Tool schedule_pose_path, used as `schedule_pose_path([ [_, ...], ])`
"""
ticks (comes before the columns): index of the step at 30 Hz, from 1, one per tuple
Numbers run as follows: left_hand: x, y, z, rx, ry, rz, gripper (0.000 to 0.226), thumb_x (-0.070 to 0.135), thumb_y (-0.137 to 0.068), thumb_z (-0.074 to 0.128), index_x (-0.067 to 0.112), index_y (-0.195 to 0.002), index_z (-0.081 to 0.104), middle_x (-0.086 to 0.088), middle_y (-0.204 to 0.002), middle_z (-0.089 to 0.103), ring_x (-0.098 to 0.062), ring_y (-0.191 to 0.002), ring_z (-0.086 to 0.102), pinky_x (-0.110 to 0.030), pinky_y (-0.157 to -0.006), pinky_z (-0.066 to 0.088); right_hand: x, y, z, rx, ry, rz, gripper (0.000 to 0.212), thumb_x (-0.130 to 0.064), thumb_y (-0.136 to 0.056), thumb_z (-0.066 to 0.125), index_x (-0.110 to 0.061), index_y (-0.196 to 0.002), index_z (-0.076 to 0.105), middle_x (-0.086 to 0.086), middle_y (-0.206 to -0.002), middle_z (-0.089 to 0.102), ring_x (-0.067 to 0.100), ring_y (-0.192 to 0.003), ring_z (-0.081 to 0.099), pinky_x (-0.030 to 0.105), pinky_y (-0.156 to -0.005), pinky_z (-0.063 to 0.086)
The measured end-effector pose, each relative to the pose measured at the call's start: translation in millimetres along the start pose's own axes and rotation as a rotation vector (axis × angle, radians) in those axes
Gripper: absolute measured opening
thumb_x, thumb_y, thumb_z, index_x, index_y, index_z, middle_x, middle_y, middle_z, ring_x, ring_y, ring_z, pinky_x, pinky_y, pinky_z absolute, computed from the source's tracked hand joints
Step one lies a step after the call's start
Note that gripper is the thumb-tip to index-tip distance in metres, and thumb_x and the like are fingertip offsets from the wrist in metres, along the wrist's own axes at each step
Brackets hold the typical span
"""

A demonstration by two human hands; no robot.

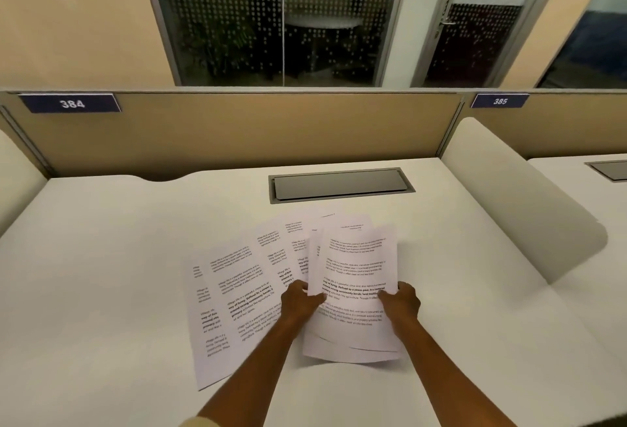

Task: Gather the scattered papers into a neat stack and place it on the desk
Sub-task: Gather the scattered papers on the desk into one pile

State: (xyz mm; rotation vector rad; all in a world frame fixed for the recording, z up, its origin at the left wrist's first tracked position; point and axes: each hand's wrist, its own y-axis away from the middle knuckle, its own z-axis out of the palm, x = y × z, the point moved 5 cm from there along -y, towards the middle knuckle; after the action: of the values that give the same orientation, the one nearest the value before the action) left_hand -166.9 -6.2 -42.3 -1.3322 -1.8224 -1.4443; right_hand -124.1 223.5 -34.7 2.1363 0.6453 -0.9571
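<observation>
White printed sheets (234,294) are lying fanned out and overlapping on the left part of the cream desk (101,274), their near corners spreading toward the desk's front edge. Just to their right, the left hand (300,301) is pinching the left edge of a partly gathered stack of papers (354,291), thumb on top of the page and fingers underneath. That stack is sitting slightly raised and tilted, its sheets not yet squared, with curved lower edges showing one behind another near the front. On the stack's right edge, the right hand (400,302) is gripping in the same way, thumb pressing on the printed text. Behind the papers, a grey cable hatch (341,185) is lying flush in the desk. Farther right, a curved cream divider (509,195) is separating this seat from the next one.
</observation>
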Motion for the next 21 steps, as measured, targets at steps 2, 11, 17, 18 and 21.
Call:
schedule_pose_path([
  [2, 3.6, -3.0, 0.1, -0.005, -0.009, 0.009, 0.048, 0.029, -0.081, 0.074, 0.007, -0.119, 0.056, -0.011, -0.126, 0.062, -0.027, -0.113, 0.061, -0.039, -0.099, 0.050, -3.2, -3.5, 1.9, 0.000, 0.014, 0.000, 0.026, -0.010, -0.089, 0.062, -0.003, -0.114, 0.062, 0.017, -0.116, 0.067, 0.033, -0.098, 0.065, 0.033, -0.081, 0.053],
  [11, 22.5, -17.3, 5.3, 0.020, 0.034, 0.031, 0.039, 0.030, -0.083, 0.070, 0.011, -0.115, 0.059, -0.009, -0.122, 0.065, -0.026, -0.109, 0.063, -0.040, -0.097, 0.052, -21.1, -28.6, 6.5, 0.000, 0.399, 0.010, 0.044, -0.032, -0.089, 0.061, -0.008, -0.126, 0.057, 0.017, -0.128, 0.052, 0.036, -0.117, 0.052, 0.045, -0.095, 0.050],
  [17, 31.0, -27.9, 10.0, 0.064, 0.052, -0.015, 0.050, 0.034, -0.084, 0.069, 0.010, -0.124, 0.053, -0.011, -0.129, 0.059, -0.029, -0.116, 0.058, -0.045, -0.100, 0.050, -25.1, -46.0, 12.1, -0.075, 0.561, 0.011, 0.060, -0.048, -0.087, 0.058, -0.009, -0.132, 0.047, 0.019, -0.131, 0.044, 0.036, -0.123, 0.044, 0.047, -0.099, 0.046],
  [18, 31.5, -30.1, 11.0, 0.077, 0.052, -0.030, 0.052, 0.035, -0.083, 0.069, 0.010, -0.125, 0.052, -0.011, -0.131, 0.057, -0.029, -0.118, 0.056, -0.046, -0.102, 0.049, -26.4, -48.5, 13.5, -0.080, 0.568, -0.001, 0.063, -0.050, -0.087, 0.058, -0.009, -0.133, 0.045, 0.019, -0.132, 0.043, 0.036, -0.123, 0.043, 0.047, -0.099, 0.046],
  [21, 33.0, -34.0, 14.1, 0.112, 0.065, -0.049, 0.050, 0.034, -0.082, 0.070, 0.011, -0.122, 0.051, -0.011, -0.133, 0.054, -0.028, -0.121, 0.053, -0.042, -0.103, 0.047, -30.3, -55.2, 17.6, -0.102, 0.534, -0.017, 0.070, -0.054, -0.085, 0.058, -0.010, -0.136, 0.040, 0.020, -0.133, 0.043, 0.038, -0.124, 0.043, 0.047, -0.100, 0.045],
])
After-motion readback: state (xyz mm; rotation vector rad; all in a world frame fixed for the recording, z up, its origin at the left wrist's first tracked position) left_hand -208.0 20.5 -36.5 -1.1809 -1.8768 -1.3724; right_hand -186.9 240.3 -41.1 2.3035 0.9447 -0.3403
